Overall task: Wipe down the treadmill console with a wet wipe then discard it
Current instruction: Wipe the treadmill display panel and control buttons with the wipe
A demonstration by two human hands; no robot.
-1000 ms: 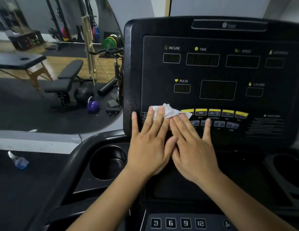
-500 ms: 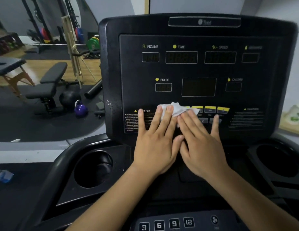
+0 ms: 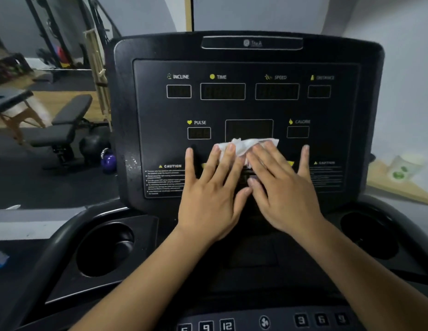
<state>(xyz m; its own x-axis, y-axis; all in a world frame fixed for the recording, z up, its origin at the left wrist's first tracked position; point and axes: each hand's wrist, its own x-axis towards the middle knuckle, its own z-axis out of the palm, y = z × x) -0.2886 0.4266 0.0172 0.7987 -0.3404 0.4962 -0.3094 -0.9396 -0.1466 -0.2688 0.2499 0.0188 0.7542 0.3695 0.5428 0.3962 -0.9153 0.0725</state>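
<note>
While the treadmill console (image 3: pixel 248 111) is mid-wipe, its upper displays look untreated. Left hand (image 3: pixel 213 187) and right hand (image 3: pixel 279 185), fingers flat, not clenched, press the wet wipe (image 3: pixel 246 145) below the centre screen. Discarding remains.

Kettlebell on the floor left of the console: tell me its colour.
Purple, with a shiny silver handle; the kettlebell shows in the head view, the only view.

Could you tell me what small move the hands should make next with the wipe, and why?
Probably slide the wet wipe upward: both hands, left hand and right hand, press it flat at the lower edge of the centre display, and the readout windows above lie beyond it.
</note>
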